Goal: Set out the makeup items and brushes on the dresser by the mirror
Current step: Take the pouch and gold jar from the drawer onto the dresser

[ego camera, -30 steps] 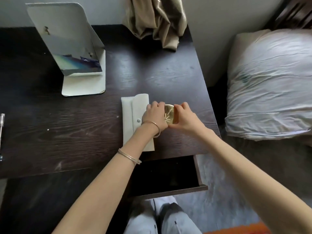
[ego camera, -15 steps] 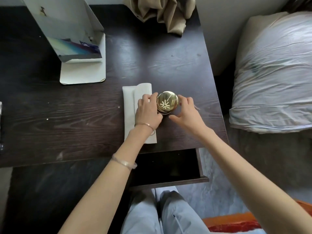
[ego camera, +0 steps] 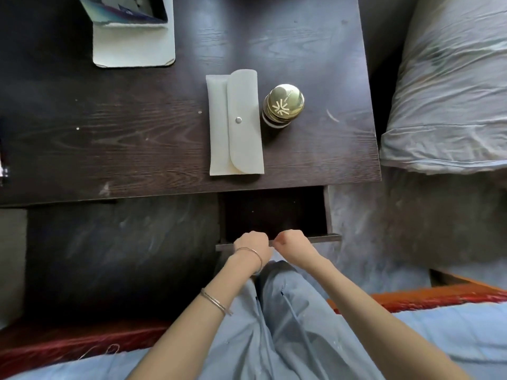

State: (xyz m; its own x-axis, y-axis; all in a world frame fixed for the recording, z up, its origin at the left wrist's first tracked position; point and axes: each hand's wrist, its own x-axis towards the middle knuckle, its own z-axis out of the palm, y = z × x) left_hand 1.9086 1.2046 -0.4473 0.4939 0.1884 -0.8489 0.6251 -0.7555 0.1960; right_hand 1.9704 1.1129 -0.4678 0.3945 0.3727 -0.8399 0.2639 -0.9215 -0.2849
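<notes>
A round gold-lidded makeup jar (ego camera: 284, 105) stands on the dark wooden dresser (ego camera: 123, 127), just right of a white snap-button pouch (ego camera: 236, 124) that lies flat. The white folding mirror stand (ego camera: 134, 34) sits at the back left, partly cut off by the frame. Both hands are down at the front panel (ego camera: 325, 238) of the open drawer (ego camera: 274, 212). My left hand (ego camera: 253, 242) and my right hand (ego camera: 292, 242) sit side by side, fingers curled over the panel's top edge. No item is visible in the dark drawer.
A grey pillow (ego camera: 452, 91) lies on the bed right of the dresser. A thin pen-like object (ego camera: 4, 165) shows at the dresser's left edge. My legs in light blue trousers (ego camera: 288, 325) are below the drawer, with an orange-red edge (ego camera: 411, 297) beside them.
Both hands have let go of the gold jar, which now stands alone beside the pouch. They moved down to the drawer front, and the view tilted downward.
</notes>
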